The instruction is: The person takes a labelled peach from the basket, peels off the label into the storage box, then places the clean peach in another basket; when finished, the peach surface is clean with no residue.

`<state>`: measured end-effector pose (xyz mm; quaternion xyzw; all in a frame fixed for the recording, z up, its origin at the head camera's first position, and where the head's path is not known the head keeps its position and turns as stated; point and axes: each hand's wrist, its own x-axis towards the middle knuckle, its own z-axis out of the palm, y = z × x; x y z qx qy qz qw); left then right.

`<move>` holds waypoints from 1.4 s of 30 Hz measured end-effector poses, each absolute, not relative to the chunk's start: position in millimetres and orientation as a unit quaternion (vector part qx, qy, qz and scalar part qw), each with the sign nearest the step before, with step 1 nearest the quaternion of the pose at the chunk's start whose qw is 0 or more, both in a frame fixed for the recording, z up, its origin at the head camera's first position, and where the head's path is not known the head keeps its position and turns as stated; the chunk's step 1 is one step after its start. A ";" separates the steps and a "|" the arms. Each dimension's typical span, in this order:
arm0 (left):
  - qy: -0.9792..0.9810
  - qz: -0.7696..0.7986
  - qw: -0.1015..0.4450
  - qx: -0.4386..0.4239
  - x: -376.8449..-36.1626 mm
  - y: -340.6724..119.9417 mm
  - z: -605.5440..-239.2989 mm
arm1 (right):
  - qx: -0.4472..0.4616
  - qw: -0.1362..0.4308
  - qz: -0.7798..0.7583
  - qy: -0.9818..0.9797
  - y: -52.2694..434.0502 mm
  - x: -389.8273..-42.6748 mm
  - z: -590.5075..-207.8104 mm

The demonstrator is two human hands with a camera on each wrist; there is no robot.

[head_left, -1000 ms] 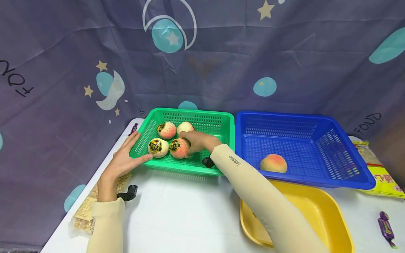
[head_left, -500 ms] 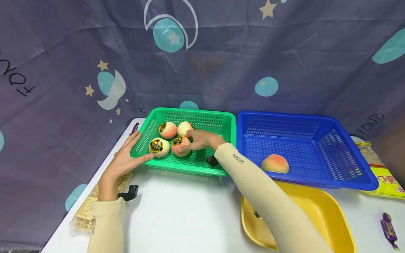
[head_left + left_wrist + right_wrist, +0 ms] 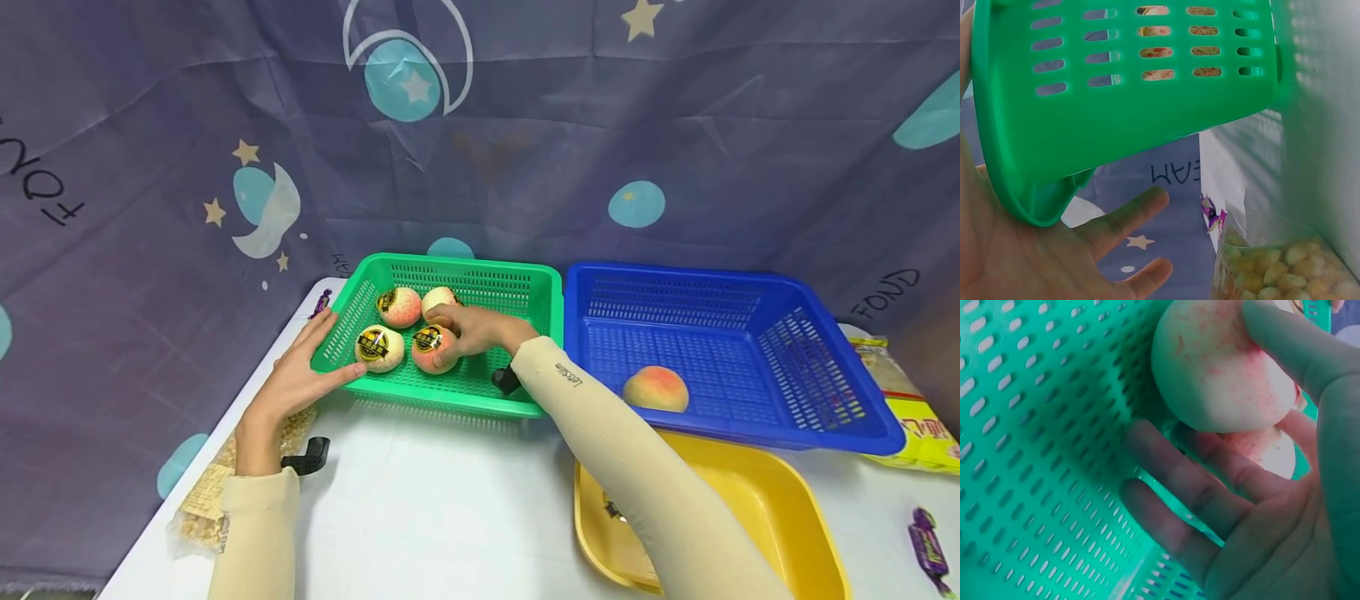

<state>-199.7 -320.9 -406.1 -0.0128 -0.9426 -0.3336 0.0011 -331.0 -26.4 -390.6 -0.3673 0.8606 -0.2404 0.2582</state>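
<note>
The green basket [image 3: 450, 402] holds several peaches. My right hand [image 3: 476, 327] reaches in and holds the front-right peach [image 3: 433, 350], thumb on its near side and index finger over its top. In the right wrist view the thumb presses the peach [image 3: 1222, 381], while other fingers extend below it. A pale peach [image 3: 378, 348] with a black and gold sticker lies to its left, a pink one [image 3: 399, 307] behind that, and another [image 3: 438, 302] behind my right hand. My left hand [image 3: 294, 379] rests at the basket's left front corner, fingers spread fairly straight and thumb at the front rim.
A blue basket [image 3: 750, 437] stands to the right with one peach [image 3: 656, 389] inside. In front of it, a yellow tray [image 3: 813, 521] lies partly under my right forearm. Snack bags [image 3: 202, 500] and purple-wrapped candies [image 3: 928, 550] lie near the table's sides.
The held peach has turned slightly, its sticker now facing more upward. My right hand's fingers shifted on it and closed round it again. My left hand stays at the basket corner.
</note>
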 end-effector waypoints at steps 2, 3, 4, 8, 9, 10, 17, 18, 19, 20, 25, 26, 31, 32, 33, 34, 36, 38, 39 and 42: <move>-0.942 -0.334 0.001 -0.013 -199.5 -321.0 -406.4 | -0.378 0.268 -0.222 0.858 -26.2 -331.9 -390.3; -0.942 -0.335 0.001 -0.014 -199.4 -321.1 -406.5 | -0.385 0.271 -0.220 0.855 -26.4 -332.3 -390.3; -0.942 -0.335 0.001 -0.014 -199.3 -321.2 -406.7 | -0.388 0.270 -0.217 0.854 -26.5 -332.6 -390.4; -0.941 -0.337 0.003 -0.015 -199.6 -321.1 -407.0 | -0.392 0.277 -0.241 0.844 -26.2 -332.2 -390.3; -0.941 -0.337 0.003 -0.015 -199.7 -321.1 -407.1 | -0.392 0.281 -0.247 0.840 -25.8 -332.2 -390.1; -0.941 -0.338 0.003 -0.016 -199.8 -321.0 -407.0 | -0.389 0.284 -0.252 0.840 -25.1 -332.2 -389.2; -0.942 -0.336 0.004 -0.018 -199.6 -320.3 -406.0 | -0.379 0.270 -0.279 0.840 -14.3 -333.0 -372.6; -0.942 -0.336 0.005 -0.018 -199.6 -320.4 -405.8 | -0.382 0.264 -0.284 0.839 -12.3 -332.5 -369.1; -0.942 -0.336 0.005 -0.019 -199.7 -320.3 -405.5 | -0.388 0.258 -0.290 0.836 -10.2 -332.0 -365.5; -0.942 -0.336 0.005 -0.020 -199.8 -320.2 -405.2 | -0.394 0.251 -0.296 0.833 -7.7 -331.0 -361.9; -0.942 -0.336 0.004 -0.026 -200.1 -319.3 -403.8 | -0.432 0.218 -0.318 0.815 9.5 -318.4 -343.8; -0.942 -0.335 0.002 -0.027 -199.9 -319.2 -403.5 | -0.436 0.212 -0.319 0.814 14.4 -314.7 -340.9; -0.946 -0.324 0.004 -0.019 -197.1 -316.5 -399.9 | -0.455 0.182 -0.333 0.806 43.3 -293.0 -331.0; -0.947 -0.319 0.009 -0.020 -196.3 -315.4 -398.8 | -0.459 0.176 -0.338 0.803 48.9 -288.4 -330.0; -0.948 -0.316 0.014 -0.022 -195.5 -314.0 -397.4 | -0.463 0.171 -0.342 0.800 54.5 -283.8 -329.5; -0.949 -0.314 0.022 -0.027 -194.8 -312.2 -395.7 | -0.465 0.168 -0.346 0.797 59.8 -279.2 -329.1; -0.948 -0.314 0.040 -0.041 -193.7 -307.1 -391.7 | -0.470 0.164 -0.351 0.794 69.7 -270.0 -329.3; -0.943 -0.323 0.056 -0.062 -192.5 -299.5 -386.8 | -0.472 0.165 -0.356 0.790 78.1 -260.7 -330.3; -0.938 -0.332 0.065 -0.076 -191.8 -294.8 -383.9 | -0.471 0.166 -0.356 0.790 81.9 -256.1 -331.0; -0.921 -0.356 0.087 -0.130 -188.4 -277.0 -373.8 | -0.475 0.167 -0.358 0.786 90.4 -242.6 -333.0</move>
